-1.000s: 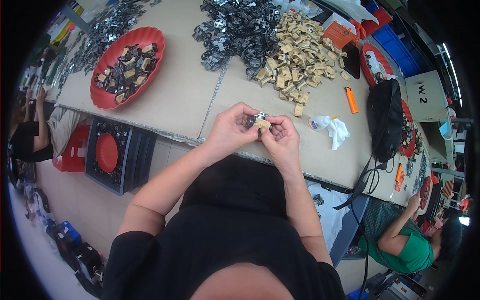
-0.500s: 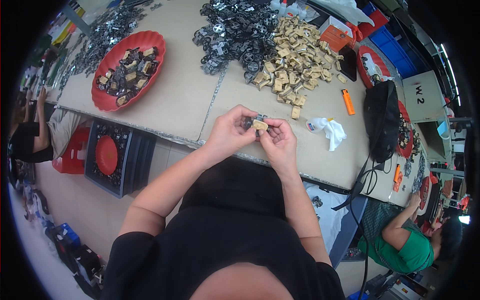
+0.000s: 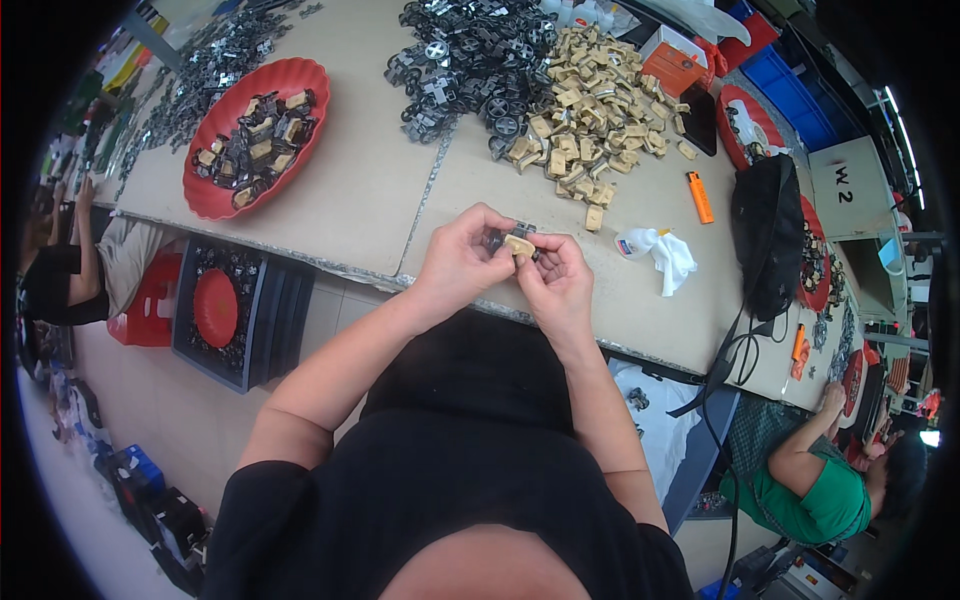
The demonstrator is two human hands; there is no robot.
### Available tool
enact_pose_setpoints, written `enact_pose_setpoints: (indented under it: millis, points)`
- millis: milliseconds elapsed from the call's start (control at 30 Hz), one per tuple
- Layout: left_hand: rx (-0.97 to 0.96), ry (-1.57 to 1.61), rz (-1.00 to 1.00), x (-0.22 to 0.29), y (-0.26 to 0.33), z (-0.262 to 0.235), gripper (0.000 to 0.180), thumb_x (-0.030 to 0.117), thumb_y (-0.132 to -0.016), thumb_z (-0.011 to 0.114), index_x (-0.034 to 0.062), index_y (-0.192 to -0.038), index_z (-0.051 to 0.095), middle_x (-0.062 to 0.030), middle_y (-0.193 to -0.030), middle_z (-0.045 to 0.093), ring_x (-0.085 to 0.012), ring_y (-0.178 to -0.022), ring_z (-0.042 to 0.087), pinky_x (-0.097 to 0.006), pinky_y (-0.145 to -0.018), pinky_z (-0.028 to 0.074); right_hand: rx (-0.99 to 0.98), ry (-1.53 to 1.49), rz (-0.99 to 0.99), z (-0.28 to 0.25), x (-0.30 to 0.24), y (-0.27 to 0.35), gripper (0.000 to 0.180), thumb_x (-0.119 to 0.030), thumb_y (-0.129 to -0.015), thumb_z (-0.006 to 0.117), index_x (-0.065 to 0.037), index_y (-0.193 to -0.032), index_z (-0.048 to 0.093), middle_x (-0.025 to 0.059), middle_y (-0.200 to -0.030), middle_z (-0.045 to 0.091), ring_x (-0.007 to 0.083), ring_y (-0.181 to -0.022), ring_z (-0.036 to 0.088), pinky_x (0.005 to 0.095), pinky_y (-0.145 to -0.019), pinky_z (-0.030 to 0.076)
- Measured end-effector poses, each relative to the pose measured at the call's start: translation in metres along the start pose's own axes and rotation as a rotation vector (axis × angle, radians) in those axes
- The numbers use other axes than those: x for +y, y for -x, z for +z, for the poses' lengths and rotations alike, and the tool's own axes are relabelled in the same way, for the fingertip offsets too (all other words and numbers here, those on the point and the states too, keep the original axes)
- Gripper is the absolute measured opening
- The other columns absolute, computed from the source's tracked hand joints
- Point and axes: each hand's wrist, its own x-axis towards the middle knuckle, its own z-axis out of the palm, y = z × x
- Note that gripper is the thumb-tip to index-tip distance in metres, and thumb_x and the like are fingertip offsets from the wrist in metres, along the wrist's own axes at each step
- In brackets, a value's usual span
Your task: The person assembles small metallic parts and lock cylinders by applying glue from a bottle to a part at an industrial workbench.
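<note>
Both forearms rise from the lower edge and meet over the near edge of the tabletop [image 3: 380, 200]. The left hand [image 3: 458, 262] curls around a small dark metal part [image 3: 497, 238], its grip closed on it. The right hand [image 3: 556, 282] pinches a tan block [image 3: 519, 245] against that part, fingers bent inward. Beyond lie a heap of tan blocks [image 3: 590, 110] and a red tray [image 3: 255, 135].

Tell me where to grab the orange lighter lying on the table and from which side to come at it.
Grip the orange lighter across its narrow middle, coming from above. It lies flat on the table, long and slim, with bare surface along both long sides, so fingers could close on it there. The white cloth lies just below it, apart.
</note>
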Motion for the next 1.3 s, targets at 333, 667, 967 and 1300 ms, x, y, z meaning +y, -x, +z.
enact_pose_setpoints:
  millis: [333, 667, 967, 1300]
  points:
    - [-0.009, 0.007, 0.001, -0.0015, 0.0008, -0.0015, 0.020, -0.006, -0.077, 0.051, -0.0005, -0.095, 0.046, -0.0035, -0.088, 0.049, -0.0056, -0.080, 0.051, -0.020, -0.070, 0.044, -0.004, 0.020, -0.027, 0.0001, 0.0001, 0.0025, 0.021, 0.002, -0.077, 0.056, 0.005, -0.096, 0.048, 0.0097, -0.091, 0.056, 0.0121, -0.083, 0.057, 0.0237, -0.075, 0.045]
    - [-0.010, -0.017, 0.022, -0.0026, 0.0010, -0.0013, 0.019, -0.007, -0.077, 0.052, -0.0004, -0.094, 0.045, -0.0036, -0.087, 0.049, -0.0051, -0.080, 0.050, -0.020, -0.071, 0.043, -0.012, 0.100, -0.032, 0.0006, -0.0045, 0.0030, 0.021, 0.002, -0.077, 0.057, 0.004, -0.096, 0.049, 0.0093, -0.090, 0.057, 0.0118, -0.082, 0.057, 0.0238, -0.074, 0.046]
    - [-0.020, -0.037, -0.016, -0.0007, 0.0014, -0.0032, 0.022, -0.007, -0.077, 0.051, -0.0004, -0.097, 0.046, -0.0036, -0.088, 0.050, -0.0057, -0.081, 0.051, -0.020, -0.072, 0.044, 0.009, 0.050, 0.002, 0.0007, -0.0013, 0.0021, 0.021, 0.001, -0.077, 0.056, 0.004, -0.096, 0.048, 0.0093, -0.091, 0.056, 0.0119, -0.083, 0.056, 0.0243, -0.075, 0.045]
    - [-0.025, -0.077, 0.000, -0.0011, 0.0016, -0.0023, 0.024, -0.008, -0.076, 0.051, -0.0010, -0.098, 0.046, -0.0043, -0.089, 0.051, -0.0065, -0.082, 0.053, -0.020, -0.073, 0.044, 0.014, 0.026, -0.009, -0.0007, -0.0029, 0.0004, 0.019, 0.001, -0.077, 0.056, 0.004, -0.094, 0.049, 0.0081, -0.088, 0.056, 0.0111, -0.082, 0.056, 0.0237, -0.075, 0.045]
